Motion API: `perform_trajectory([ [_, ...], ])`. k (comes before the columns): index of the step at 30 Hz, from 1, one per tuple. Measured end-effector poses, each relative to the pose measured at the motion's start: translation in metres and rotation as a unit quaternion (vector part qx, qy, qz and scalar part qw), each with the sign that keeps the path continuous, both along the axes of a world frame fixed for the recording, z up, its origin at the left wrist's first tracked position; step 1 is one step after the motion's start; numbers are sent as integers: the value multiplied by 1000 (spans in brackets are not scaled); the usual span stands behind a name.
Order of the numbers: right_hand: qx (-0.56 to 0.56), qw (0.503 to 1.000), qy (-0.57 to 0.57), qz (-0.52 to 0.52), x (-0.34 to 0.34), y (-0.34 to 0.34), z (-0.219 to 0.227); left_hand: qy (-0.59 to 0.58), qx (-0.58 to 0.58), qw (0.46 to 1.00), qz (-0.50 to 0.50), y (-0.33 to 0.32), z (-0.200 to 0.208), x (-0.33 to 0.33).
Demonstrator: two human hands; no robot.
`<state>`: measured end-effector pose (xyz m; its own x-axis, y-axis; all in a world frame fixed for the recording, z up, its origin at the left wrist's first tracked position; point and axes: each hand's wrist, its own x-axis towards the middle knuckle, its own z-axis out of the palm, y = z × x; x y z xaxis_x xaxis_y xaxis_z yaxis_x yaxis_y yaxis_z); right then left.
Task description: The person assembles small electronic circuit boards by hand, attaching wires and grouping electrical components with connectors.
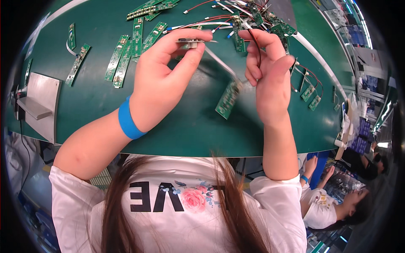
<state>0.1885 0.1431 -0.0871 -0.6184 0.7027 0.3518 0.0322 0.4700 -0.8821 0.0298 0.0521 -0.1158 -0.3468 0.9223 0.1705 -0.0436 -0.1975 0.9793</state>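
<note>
My left hand [162, 78], with a blue wristband [128, 120], pinches a small circuit board [192, 41] edge-on between thumb and fingers. From this board a white flat cable [221, 63] runs down to a green circuit board [229, 99], which hangs tilted and slightly blurred between my hands. My right hand [272, 69] is raised to the right of it, its thumb apart from the index finger. A thin dark wire [255, 40] crosses the index finger and runs into the curled fingers; its end is hidden there.
On the green table [168, 130], several narrow circuit boards [118, 61] lie at the far left. Red, white and black wires [215, 19] with boards are heaped at the back. More wired boards [310, 95] lie at right. A metal stand [40, 105] occupies the left edge. Another person [327, 206] sits at right.
</note>
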Motion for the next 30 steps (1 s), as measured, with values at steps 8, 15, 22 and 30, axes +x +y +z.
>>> perform_trajectory([
  [8, 114, 993, -39, 7, -16, -17, 8, 110, 13, 993, 38, -7, 5, 1],
  [15, 286, 955, -44, -68, -16, -19, -1, 199, -16, 980, -14, -10, 13, -1],
  [22, 353, 933, -40, -57, -6, -17, -6, 248, 27, 968, -26, -12, 16, 2],
  [30, 377, 921, -74, -66, 1, -22, 1, 370, 47, 927, -34, -13, 12, -2],
])
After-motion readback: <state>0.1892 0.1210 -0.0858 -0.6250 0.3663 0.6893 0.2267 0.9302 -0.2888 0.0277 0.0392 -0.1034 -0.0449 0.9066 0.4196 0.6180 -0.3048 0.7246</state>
